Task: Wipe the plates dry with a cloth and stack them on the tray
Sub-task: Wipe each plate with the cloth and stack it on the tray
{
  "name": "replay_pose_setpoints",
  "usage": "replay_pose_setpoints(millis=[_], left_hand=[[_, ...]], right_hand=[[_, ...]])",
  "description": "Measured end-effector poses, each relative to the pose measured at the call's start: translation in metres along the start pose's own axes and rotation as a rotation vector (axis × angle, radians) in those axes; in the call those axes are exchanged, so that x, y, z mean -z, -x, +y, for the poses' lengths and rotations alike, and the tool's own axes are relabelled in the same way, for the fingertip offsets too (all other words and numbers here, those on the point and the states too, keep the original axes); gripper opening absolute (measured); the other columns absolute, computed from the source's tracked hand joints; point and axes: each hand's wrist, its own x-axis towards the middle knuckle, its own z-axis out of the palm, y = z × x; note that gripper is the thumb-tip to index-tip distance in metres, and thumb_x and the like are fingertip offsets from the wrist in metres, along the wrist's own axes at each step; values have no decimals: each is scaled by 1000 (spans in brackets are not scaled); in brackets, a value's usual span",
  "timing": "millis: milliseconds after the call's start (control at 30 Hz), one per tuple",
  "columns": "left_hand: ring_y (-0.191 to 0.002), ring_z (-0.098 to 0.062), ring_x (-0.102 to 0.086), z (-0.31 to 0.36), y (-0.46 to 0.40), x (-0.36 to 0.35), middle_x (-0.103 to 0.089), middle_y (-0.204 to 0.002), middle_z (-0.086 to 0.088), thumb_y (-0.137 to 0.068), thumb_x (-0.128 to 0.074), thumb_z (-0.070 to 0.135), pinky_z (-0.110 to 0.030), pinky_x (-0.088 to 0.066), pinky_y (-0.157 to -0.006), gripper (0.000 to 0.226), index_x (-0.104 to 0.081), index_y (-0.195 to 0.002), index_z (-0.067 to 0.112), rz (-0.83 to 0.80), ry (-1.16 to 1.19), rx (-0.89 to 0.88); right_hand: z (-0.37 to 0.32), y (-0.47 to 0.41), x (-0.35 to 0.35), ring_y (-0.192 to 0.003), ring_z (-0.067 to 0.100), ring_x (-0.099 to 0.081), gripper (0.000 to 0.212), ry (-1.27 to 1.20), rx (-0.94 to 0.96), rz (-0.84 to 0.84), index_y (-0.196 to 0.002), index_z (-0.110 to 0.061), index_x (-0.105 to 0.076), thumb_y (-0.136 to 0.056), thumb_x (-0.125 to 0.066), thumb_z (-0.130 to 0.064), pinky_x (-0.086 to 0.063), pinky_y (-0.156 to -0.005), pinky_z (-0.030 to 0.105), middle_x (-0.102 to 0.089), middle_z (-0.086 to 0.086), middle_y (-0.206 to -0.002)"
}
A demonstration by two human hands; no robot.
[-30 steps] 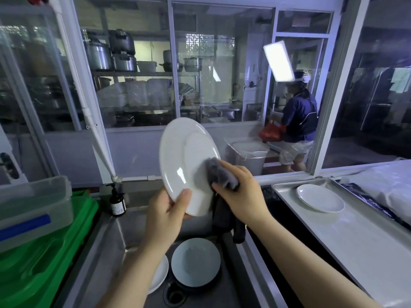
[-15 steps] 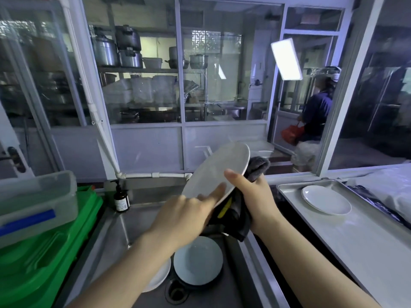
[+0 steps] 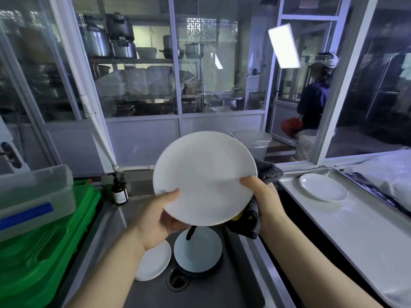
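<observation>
I hold a white plate (image 3: 204, 176) up over the sink, its face turned towards me. My left hand (image 3: 160, 218) grips its lower left rim with the thumb on the face. My right hand (image 3: 264, 196) holds the right rim, thumb on the front, with a grey cloth (image 3: 264, 174) bunched behind the plate and hanging below the hand. Two more white plates (image 3: 198, 250) (image 3: 153, 261) lie in the sink basin (image 3: 222, 292). One white plate (image 3: 322, 190) rests on the steel tray (image 3: 360, 236) at the right.
Green crates (image 3: 44, 247) with a clear lidded box (image 3: 33, 196) on top stand at the left. A brown pump bottle (image 3: 119, 192) sits behind the sink. The drain (image 3: 178, 281) is open. A person stands beyond the window at the right.
The plate has turned from edge-on and tilted to facing me. The cloth, which was on the plate's front a second ago, is now behind it. The view has shifted slightly.
</observation>
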Motion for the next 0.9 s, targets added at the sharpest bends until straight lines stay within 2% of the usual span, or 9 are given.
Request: replay_pose_setpoints(millis=[67, 167, 300, 333, 433, 500, 600, 733, 900], left_hand=[[-75, -26, -74, -3, 1, 0, -76, -89, -10, -62, -73, -1, -40, -60, -53, 44, -63, -103, 9, -20, -33, 10], [-76, -21, -74, -7, -2, 0, -77, -89, -5, -78, -62, -6, -34, -59, -54, 31, -64, -103, 13, 55, -88, -135], [-85, -11, -72, -19, 1, -1, -76, -90, 13, -78, -65, 19, -29, -56, -69, 25, -73, -87, 41, 205, -447, -369], [-83, -4, -70, -21, 2, -4, -74, -87, 19, -76, -64, 24, -20, -54, -66, 27, -72, -82, 49, 233, -513, -423], [-78, 10, -65, -29, 0, -14, -71, -84, 28, -77, -62, 25, -4, -46, -59, 32, -69, -81, 56, 232, -571, -534], [-73, 9, -66, -36, -2, -23, -72, -78, 24, -83, -64, 17, -6, -48, -57, 29, -73, -78, 44, 237, -538, -574], [-71, 3, -68, -41, -2, -28, -73, -74, 17, -84, -66, 15, -13, -52, -58, 17, -73, -77, 29, 227, -493, -597], [-87, 0, -68, -41, 7, -19, -74, -90, 19, -77, -60, 18, -11, -51, -71, 23, -69, -97, 26, 187, -505, -576], [-93, -2, -68, -49, 15, -17, -74, -95, 17, -73, -55, 24, -12, -50, -70, 33, -66, -103, 28, 56, -583, -444]], right_hand=[[0, -2, 1, -86, 33, -67, 33, 11, 3, 21, -105, -13, -64, -76, -62, 3, -54, -77, 47, -70, 17, -99], [0, -7, 7, -84, 28, -69, 17, 104, 32, 158, -98, -15, -68, -85, -67, -4, -56, -80, 42, -73, 15, -100], [6, -9, 13, -80, 15, -68, 13, 125, 79, 210, -97, -17, -68, -90, -65, -28, -56, -72, 28, -71, -1, -81], [9, -7, 11, -79, 12, -66, 8, 156, 118, 176, -92, -20, -69, -92, -62, -24, -54, -70, 25, -69, -2, -80], [22, 7, -1, -81, 2, -63, 30, 367, 334, -95, -92, -29, -69, -84, -54, -5, -52, -70, 18, -66, -9, -90], [34, 17, -8, -100, 2, -61, 44, 547, 471, -289, -113, -25, -57, -78, -51, 0, -47, -84, 16, -64, -17, -106], [46, 21, -7, -100, 1, -58, 40, 788, 665, -355, -109, -25, -55, -75, -59, -5, -42, -85, 12, -60, -14, -108], [41, 5, 4, -102, 13, -59, 36, 1060, 837, -180, -101, -11, -69, -68, -71, 4, -43, -91, 18, -60, -3, -110], [12, -24, 2, -100, 19, -57, 36, 999, 654, 167, -108, -16, -67, -77, -63, 2, -32, -83, 0, -53, -1, -111]])
